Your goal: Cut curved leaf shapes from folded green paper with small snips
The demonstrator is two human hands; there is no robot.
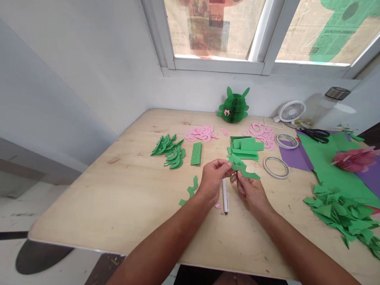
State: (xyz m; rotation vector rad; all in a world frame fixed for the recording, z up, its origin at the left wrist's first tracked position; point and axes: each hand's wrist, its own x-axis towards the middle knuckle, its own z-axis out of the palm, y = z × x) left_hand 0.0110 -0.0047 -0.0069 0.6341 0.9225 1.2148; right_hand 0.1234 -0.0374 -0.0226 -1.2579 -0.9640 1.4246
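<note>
Both hands hold a wavy-edged green paper cutout (244, 169) above the table. My left hand (214, 176) pinches its left end between thumb and fingers. Under its middle, my right hand (249, 190) grips the lower edge, with the fingers partly hidden. A white pen (225, 198) lies on the table between the wrists. Beside my left forearm is another wavy green paper strip (191, 190), partly covered by the arm. Folded green paper pieces (245, 147) lie just beyond the hands, and a green rectangle with drawn curves (196, 153) is to their left.
Green cutouts (170, 150) and pink cutouts (200, 133) lie on the left. Tape rolls (276, 176), black scissors (316, 135), green scraps (341, 215) and a pink paper flower (354, 159) are on the right. A green paper figure (234, 109), small fan (292, 111) and bottle (322, 109) stand behind.
</note>
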